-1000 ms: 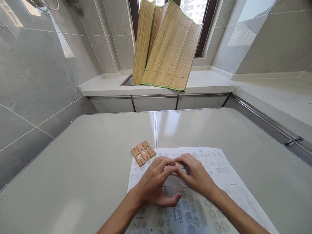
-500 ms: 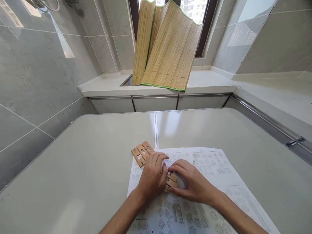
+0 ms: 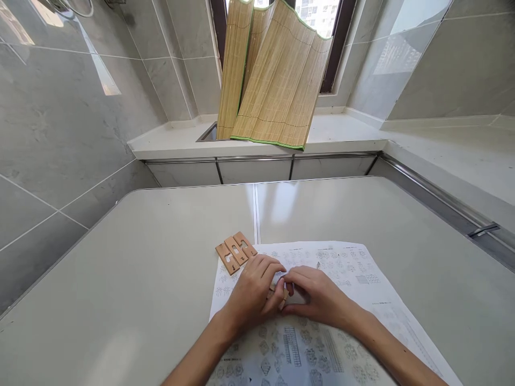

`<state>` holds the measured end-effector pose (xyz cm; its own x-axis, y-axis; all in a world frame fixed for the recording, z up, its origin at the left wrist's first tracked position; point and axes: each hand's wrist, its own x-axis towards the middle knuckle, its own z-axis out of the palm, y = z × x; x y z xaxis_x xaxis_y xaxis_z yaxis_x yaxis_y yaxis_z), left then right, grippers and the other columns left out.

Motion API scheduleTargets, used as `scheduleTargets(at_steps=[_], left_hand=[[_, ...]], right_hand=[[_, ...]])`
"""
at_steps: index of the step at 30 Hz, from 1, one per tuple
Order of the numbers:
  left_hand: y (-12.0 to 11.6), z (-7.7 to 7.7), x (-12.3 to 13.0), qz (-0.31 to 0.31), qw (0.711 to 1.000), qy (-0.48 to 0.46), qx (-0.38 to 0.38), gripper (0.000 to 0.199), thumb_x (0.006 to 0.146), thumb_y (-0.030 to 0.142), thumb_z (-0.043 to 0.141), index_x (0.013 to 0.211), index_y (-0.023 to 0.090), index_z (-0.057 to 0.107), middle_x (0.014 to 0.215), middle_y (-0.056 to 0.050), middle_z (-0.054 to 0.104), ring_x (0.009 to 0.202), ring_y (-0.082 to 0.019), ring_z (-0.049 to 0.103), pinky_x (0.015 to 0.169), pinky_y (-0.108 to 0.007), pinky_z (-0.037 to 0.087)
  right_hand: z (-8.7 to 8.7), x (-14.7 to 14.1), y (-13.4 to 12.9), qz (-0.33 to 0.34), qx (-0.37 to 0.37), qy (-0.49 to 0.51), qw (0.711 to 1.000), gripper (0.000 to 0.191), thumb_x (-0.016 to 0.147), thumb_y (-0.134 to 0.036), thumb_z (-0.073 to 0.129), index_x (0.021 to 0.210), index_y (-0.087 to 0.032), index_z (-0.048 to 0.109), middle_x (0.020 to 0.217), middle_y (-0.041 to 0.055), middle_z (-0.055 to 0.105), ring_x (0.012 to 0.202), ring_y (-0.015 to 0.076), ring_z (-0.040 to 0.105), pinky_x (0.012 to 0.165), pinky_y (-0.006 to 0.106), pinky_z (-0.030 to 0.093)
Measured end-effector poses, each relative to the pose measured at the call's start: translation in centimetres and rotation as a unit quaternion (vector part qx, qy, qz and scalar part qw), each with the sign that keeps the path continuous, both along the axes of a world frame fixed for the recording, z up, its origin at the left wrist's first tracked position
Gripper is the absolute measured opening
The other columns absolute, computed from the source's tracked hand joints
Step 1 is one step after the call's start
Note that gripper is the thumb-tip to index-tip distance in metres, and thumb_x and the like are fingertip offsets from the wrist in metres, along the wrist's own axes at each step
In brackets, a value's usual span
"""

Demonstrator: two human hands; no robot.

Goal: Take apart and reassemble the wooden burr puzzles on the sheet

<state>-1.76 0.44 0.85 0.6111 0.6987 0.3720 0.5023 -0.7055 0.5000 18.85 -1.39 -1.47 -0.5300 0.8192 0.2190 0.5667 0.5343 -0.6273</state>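
Note:
Small wooden puzzle pieces [image 3: 272, 292] are mostly hidden between my two hands, over the printed sheet. My left hand [image 3: 257, 287] is curled around them from the left, thumb and fingers bent. From the right, my right hand [image 3: 311, 292] pinches at the same pieces, its thumb low and its fingertips close to the left thumb. Just beyond my left hand lie three flat wooden slabs [image 3: 235, 252] side by side, with cut-out slots and dark printed numbers. How the held pieces fit together is hidden by my fingers.
The large printed sheet [image 3: 341, 273] with small diagrams lies under both hands on a pale table [image 3: 161, 279] with a seam down its middle. Behind the table, a folded bamboo mat [image 3: 277, 80] leans by the window on a white ledge [image 3: 346, 131]. Grey tiled walls stand on both sides.
My hands have drawn closer together, and the left has shifted slightly right. The wooden pieces between them are now more covered by my fingers. The three slabs lie as before.

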Motion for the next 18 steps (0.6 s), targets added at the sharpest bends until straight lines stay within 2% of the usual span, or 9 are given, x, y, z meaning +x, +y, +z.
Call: scheduleTargets(at_steps=[2, 5, 8, 10, 13, 16, 18], left_hand=[[0.0, -0.1, 0.0, 0.005, 1.0, 0.011, 0.005, 0.016, 0.095, 0.016, 0.046, 0.105, 0.019, 0.059, 0.105, -0.008, 0.066, 0.1, -0.024, 0.058, 0.092, -0.041, 0.048], [0.0, -0.4, 0.1, 0.021, 0.999, 0.03, 0.01, 0.015, 0.095, 0.016, 0.045, 0.097, 0.019, 0.059, 0.097, -0.007, 0.067, 0.091, -0.023, 0.059, 0.087, -0.04, 0.048], [-0.1, -0.7, 0.2, 0.069, 0.996, 0.055, 0.03, 0.014, 0.094, 0.017, 0.045, 0.091, 0.019, 0.059, 0.091, -0.007, 0.066, 0.085, -0.024, 0.058, 0.079, -0.04, 0.048], [-0.1, -0.9, 0.3, 0.113, 0.99, 0.074, 0.051, 0.015, 0.094, 0.017, 0.044, 0.09, 0.019, 0.059, 0.09, -0.008, 0.065, 0.084, -0.025, 0.058, 0.077, -0.041, 0.047], [-0.1, -1.0, 0.3, 0.162, 0.979, 0.091, 0.086, 0.018, 0.094, 0.016, 0.041, 0.094, 0.018, 0.059, 0.091, -0.009, 0.064, 0.084, -0.025, 0.058, 0.08, -0.045, 0.046], [0.0, -0.8, 0.2, 0.171, 0.976, 0.087, 0.1, 0.014, 0.094, 0.02, 0.046, 0.1, 0.019, 0.059, 0.096, -0.009, 0.064, 0.089, -0.027, 0.058, 0.084, -0.046, 0.046], [-0.1, -0.6, 0.2, 0.163, 0.978, 0.091, 0.096, 0.014, 0.092, 0.027, 0.053, 0.102, 0.02, 0.059, 0.101, -0.01, 0.064, 0.095, -0.029, 0.058, 0.088, -0.048, 0.047]], right_hand=[[-0.1, -0.3, -0.2, 0.002, 0.005, 0.004, 1.0, 0.036, 0.075, -0.03, 0.087, 0.094, -0.024, 0.057, 0.084, -0.0028, 0.063, 0.074, 0.0165, 0.057, 0.067, 0.028, 0.041], [-0.1, -0.8, -0.5, -0.008, 0.017, 0.008, 1.0, 0.053, 0.067, -0.036, 0.093, 0.104, -0.024, 0.057, 0.09, -0.0007, 0.065, 0.078, 0.0191, 0.059, 0.069, 0.03, 0.044], [-0.2, -1.4, -0.8, -0.033, 0.039, 0.007, 0.999, 0.065, 0.063, -0.039, 0.094, 0.112, -0.023, 0.055, 0.098, 0.0032, 0.066, 0.083, 0.0225, 0.062, 0.072, 0.033, 0.047], [-0.3, -1.9, -0.9, -0.052, 0.052, 0.006, 0.997, 0.058, 0.069, -0.035, 0.089, 0.113, -0.023, 0.054, 0.1, 0.0043, 0.066, 0.085, 0.0231, 0.062, 0.073, 0.034, 0.048], [-0.7, -2.4, -1.0, -0.096, 0.067, 0.011, 0.993, 0.033, 0.082, -0.027, 0.076, 0.108, -0.023, 0.055, 0.092, 0.0028, 0.065, 0.079, 0.0208, 0.062, 0.069, 0.032, 0.048], [-1.1, -2.6, -1.0, -0.132, 0.078, 0.018, 0.988, 0.01, 0.091, -0.024, 0.063, 0.099, -0.022, 0.056, 0.082, 0.0011, 0.063, 0.07, 0.0183, 0.06, 0.064, 0.03, 0.046], [-1.2, -2.7, -1.0, -0.136, 0.082, 0.02, 0.987, 0.003, 0.093, -0.02, 0.058, 0.096, -0.022, 0.058, 0.08, 0.0016, 0.063, 0.069, 0.0183, 0.06, 0.063, 0.03, 0.046]])
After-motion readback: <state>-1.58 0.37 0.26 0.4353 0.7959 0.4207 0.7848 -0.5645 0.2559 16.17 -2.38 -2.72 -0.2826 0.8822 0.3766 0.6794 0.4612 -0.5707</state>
